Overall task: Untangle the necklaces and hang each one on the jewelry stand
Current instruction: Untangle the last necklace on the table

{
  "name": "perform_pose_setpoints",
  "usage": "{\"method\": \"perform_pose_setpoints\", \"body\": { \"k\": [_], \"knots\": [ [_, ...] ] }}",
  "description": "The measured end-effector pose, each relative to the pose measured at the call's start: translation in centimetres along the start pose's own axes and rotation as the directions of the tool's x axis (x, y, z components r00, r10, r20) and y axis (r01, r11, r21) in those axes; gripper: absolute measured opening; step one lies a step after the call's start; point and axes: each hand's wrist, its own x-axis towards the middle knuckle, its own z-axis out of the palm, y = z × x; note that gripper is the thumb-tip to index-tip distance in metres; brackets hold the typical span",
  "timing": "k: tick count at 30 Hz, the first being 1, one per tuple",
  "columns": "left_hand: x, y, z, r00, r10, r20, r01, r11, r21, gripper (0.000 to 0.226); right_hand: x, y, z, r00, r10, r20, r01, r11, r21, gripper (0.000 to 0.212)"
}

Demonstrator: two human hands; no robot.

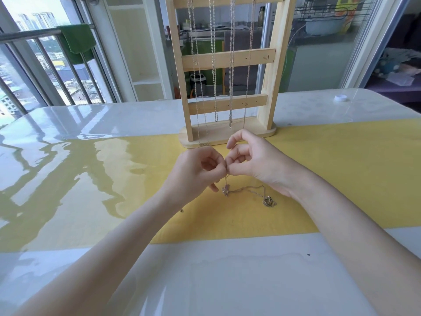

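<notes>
While both hands meet just below frame centre, the left hand [200, 169] and right hand [252, 163] each pinch, thumb against forefinger, the same short stretch of the tangled necklace chain [247, 189], fingertips almost touching. Rest of that chain lies on the yellow mat [341, 169] of the bench [68, 124], under the right wrist. One small pendant [225, 190] hangs at 6 o'clock from the pinch point; heart-shaped pendant [268, 201] rests on the mat at 5 o'clock from it. Wooden jewelry stand [227, 58] upright at 12 o'clock from the hands, base on the far mat edge. Four hung chains [213, 65] drape down its rails. White cap [340, 98] at 2 o'clock, well apart
</notes>
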Motion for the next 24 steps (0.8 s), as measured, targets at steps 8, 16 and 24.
{"method": "perform_pose_setpoints", "body": {
  "k": [8, 16, 24],
  "knots": [
    [0.2, 0.6, -0.3, 0.991, -0.126, 0.041, 0.132, 0.929, -0.347, 0.023, 0.3, 0.5, -0.4, 0.995, -0.001, -0.100, -0.002, 1.000, -0.028, 0.018],
    [0.4, 0.4, -0.6, 0.997, -0.070, -0.038, 0.056, 0.957, -0.284, 0.018, 0.3, 0.3, -0.6, 0.998, -0.009, -0.058, 0.016, 0.994, 0.111, 0.009],
    [0.4, 0.7, -0.4, 1.000, -0.018, -0.024, 0.013, 0.976, -0.218, 0.018, 0.1, 0.3, -1.3, 0.999, -0.012, -0.045, 0.016, 0.996, 0.084, 0.004]
  ]
}}
